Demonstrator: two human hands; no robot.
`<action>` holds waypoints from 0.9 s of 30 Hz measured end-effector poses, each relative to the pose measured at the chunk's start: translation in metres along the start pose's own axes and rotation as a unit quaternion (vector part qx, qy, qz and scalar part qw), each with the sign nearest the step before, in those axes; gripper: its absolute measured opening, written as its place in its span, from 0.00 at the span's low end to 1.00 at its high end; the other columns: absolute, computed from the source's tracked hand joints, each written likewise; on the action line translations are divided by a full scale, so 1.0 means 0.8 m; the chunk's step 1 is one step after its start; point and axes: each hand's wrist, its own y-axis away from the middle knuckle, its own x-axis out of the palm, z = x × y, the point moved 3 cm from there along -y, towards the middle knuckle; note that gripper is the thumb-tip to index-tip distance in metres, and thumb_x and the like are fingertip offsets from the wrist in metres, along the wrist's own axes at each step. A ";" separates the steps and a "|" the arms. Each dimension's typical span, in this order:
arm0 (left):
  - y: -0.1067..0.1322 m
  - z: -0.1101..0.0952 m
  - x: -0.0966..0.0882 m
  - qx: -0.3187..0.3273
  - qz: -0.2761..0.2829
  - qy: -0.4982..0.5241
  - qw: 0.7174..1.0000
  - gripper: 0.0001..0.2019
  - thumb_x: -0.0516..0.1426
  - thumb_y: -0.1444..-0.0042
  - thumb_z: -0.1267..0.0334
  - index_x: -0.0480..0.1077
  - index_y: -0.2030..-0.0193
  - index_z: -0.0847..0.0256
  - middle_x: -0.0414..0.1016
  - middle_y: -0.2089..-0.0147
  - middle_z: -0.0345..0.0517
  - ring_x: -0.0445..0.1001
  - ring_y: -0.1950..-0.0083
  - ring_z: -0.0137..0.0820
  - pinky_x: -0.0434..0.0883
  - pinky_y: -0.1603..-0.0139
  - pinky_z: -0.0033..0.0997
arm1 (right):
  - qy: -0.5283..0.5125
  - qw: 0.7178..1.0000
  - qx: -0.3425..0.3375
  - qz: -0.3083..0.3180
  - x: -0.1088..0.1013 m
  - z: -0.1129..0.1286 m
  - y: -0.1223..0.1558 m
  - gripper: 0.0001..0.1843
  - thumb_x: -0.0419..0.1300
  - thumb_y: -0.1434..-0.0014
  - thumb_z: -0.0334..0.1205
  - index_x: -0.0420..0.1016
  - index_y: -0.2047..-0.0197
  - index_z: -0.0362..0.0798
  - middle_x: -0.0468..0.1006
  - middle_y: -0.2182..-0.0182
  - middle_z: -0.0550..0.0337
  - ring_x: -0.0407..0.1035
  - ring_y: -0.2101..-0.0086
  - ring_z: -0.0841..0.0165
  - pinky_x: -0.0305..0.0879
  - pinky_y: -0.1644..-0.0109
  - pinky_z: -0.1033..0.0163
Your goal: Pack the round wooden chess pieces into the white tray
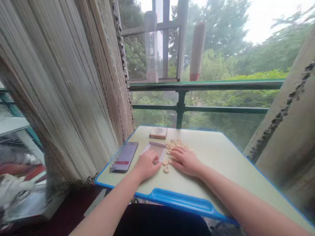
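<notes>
My left hand (pixel 148 165) rests at the near end of a shallow open box (pixel 157 150), its fingers curled over the rim. My right hand (pixel 185 160) lies palm down on the table with fingers stretched and a little apart, touching a heap of round wooden chess pieces (pixel 176 143). Some pieces are hidden beneath it. Between my hands lie a few loose pieces; the nearest piece (pixel 166 169) has a character on its face.
A pale table (pixel 216 157) with a blue edge and a blue pen trough (pixel 182 199) stands before me. A flat purple case (pixel 125 157) lies at left, and a small box (pixel 158 132) at the back. Beyond are a green railing (pixel 209 86) and curtains (pixel 66 82).
</notes>
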 end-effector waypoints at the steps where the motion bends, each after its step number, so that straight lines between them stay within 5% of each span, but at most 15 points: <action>1: 0.001 0.003 0.001 0.010 0.008 0.016 1.000 0.09 0.49 0.59 0.72 0.65 0.68 0.61 0.68 0.66 0.46 0.66 0.60 0.36 0.64 0.57 0.36 | -0.008 1.000 -0.006 0.001 0.001 -0.001 0.001 0.19 0.52 0.41 0.48 0.69 0.49 0.51 0.70 0.50 0.52 0.60 0.49 0.59 0.57 0.47 0.50; 6: 0.004 0.013 0.004 0.028 0.017 0.060 0.998 0.22 0.46 0.65 0.79 0.65 0.60 0.62 0.69 0.59 0.47 0.66 0.54 0.34 0.63 0.51 0.35 | -0.047 0.997 -0.058 0.023 0.003 0.007 0.005 0.17 0.51 0.40 0.44 0.70 0.50 0.53 0.72 0.51 0.55 0.61 0.50 0.61 0.57 0.46 0.52; 13: 0.006 0.008 0.000 0.035 0.014 0.082 0.996 0.19 0.46 0.58 0.79 0.68 0.62 0.61 0.71 0.60 0.46 0.67 0.55 0.32 0.64 0.51 0.34 | -0.069 0.993 -0.076 0.056 0.003 0.027 0.006 0.17 0.49 0.39 0.44 0.71 0.49 0.53 0.73 0.52 0.58 0.57 0.45 0.59 0.54 0.43 0.50; 16: 0.009 0.003 -0.004 0.026 0.013 0.088 0.996 0.16 0.48 0.54 0.77 0.69 0.61 0.61 0.72 0.60 0.45 0.68 0.55 0.32 0.64 0.51 0.33 | -0.068 0.994 -0.067 0.045 -0.001 0.026 0.006 0.15 0.51 0.41 0.44 0.74 0.55 0.52 0.76 0.57 0.57 0.60 0.48 0.59 0.56 0.45 0.52; 22: 0.010 -0.004 -0.008 0.014 0.012 0.083 0.996 0.10 0.54 0.52 0.68 0.70 0.61 0.59 0.73 0.60 0.44 0.69 0.55 0.32 0.65 0.52 0.32 | -0.079 0.989 -0.121 0.034 -0.005 0.036 0.008 0.17 0.53 0.42 0.42 0.70 0.49 0.54 0.75 0.56 0.57 0.64 0.53 0.64 0.59 0.49 0.57; 27: 0.004 -0.004 -0.004 -0.010 0.003 0.043 0.999 0.09 0.56 0.52 0.59 0.69 0.65 0.59 0.72 0.63 0.44 0.69 0.58 0.33 0.65 0.56 0.32 | -0.075 0.990 -0.118 0.024 -0.004 0.032 0.004 0.11 0.53 0.42 0.38 0.74 0.58 0.51 0.77 0.63 0.56 0.65 0.56 0.64 0.61 0.51 0.59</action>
